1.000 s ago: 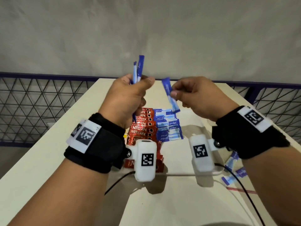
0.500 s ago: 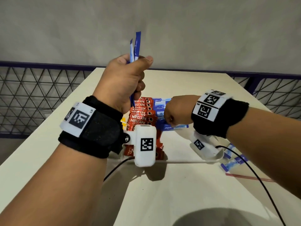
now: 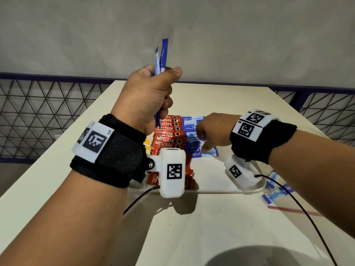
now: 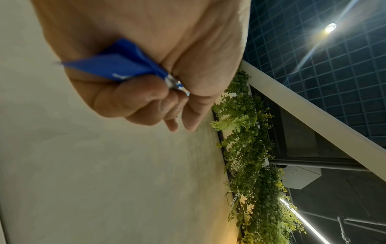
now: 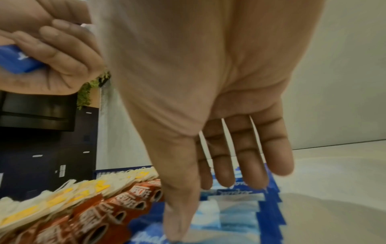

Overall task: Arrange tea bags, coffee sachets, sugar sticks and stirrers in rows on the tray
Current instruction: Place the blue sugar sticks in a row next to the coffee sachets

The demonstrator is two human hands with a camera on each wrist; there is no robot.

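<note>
My left hand is raised above the tray and grips two blue sugar sticks upright in its fist; the left wrist view shows the fingers curled round the sugar sticks' lower ends. My right hand is down on the white tray, its straight fingers and thumb resting on the row of blue sugar sticks. Left of that row lie red coffee sachets, then yellow-tagged tea bags.
A few loose blue sugar sticks and a red-and-white stirrer lie on the table right of the tray. Black cables trail from both wrist cameras. Metal lattice railings flank the table.
My right hand carried one blue stick down from chest height onto the tray's blue row and now lies flat on it. My left hand rose a little with its sticks.
</note>
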